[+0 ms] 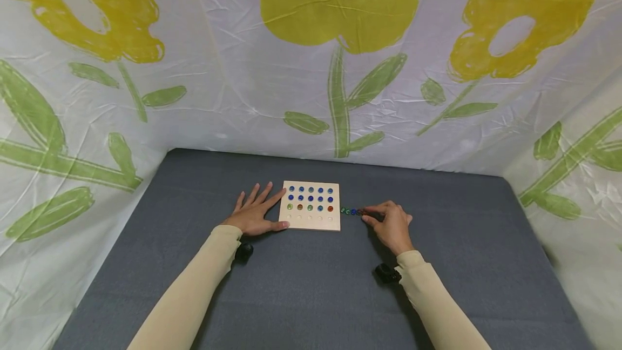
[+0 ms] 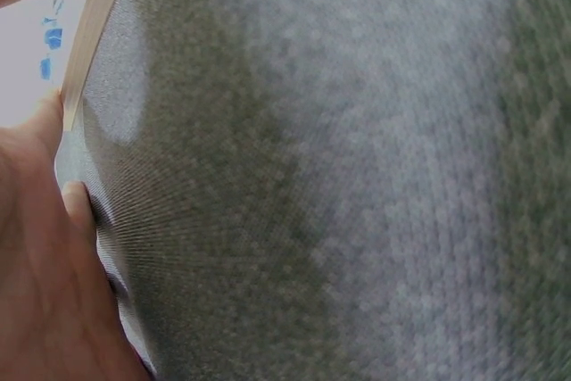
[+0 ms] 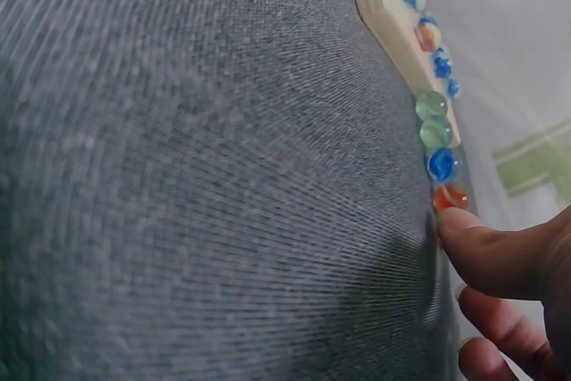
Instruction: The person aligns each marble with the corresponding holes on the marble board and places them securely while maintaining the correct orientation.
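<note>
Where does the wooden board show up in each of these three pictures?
Head: the wooden board lies just below the middle, the left hand spread at its left side.
Left wrist: upper left corner, partly cut off; its pale edge slants downward.
Right wrist: upper right, cut off by the top, with loose marbles by its lower end.
Shared landmark: the grey cloth under the board, in all three views.

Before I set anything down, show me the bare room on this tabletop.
Bare: the gray tabletop between the sleeves, nearer than the board; the strip between board and flowered cloth; and the stretch right of the right hand. Crowded: the board's right side, where a row of marbles runs to the right hand, and its left edge, where the left hand rests.
</note>
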Tool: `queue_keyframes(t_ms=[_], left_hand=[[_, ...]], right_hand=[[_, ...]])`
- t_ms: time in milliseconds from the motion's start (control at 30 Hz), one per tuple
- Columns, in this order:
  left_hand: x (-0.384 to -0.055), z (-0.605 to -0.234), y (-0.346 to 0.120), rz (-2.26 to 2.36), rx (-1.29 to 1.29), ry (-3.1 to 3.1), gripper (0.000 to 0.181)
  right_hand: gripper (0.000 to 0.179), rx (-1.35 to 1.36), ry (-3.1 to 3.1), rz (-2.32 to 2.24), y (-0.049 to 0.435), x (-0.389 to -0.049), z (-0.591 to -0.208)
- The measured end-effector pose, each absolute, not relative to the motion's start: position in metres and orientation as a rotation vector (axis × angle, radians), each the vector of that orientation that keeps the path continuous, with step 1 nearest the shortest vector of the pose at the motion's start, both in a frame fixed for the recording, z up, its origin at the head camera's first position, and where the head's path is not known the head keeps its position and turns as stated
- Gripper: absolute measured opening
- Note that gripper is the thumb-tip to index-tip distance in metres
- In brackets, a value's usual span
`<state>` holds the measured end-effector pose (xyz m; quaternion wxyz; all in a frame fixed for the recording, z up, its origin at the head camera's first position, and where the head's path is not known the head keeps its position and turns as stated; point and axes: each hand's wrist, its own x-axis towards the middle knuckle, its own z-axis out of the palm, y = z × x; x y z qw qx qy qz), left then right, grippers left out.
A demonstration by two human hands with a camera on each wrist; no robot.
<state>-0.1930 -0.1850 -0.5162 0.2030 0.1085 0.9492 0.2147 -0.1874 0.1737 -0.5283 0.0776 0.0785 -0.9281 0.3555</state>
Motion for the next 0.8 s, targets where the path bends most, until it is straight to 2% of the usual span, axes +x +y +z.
queue_keyframes(t_ms=[433,800], left_hand=[[-0.201,-0.538,-0.191,0.611,0.297,2.647,0.102],[-0.198,-0.530,-0.189,0.634,0.302,2.633,0.100]], right_hand=[[0.017,0.187,-2.777,1.083,0.173,-0.187,-0.533],[0.016,0.192,-2.796,1.051,0.175,-0.186,-0.536]])
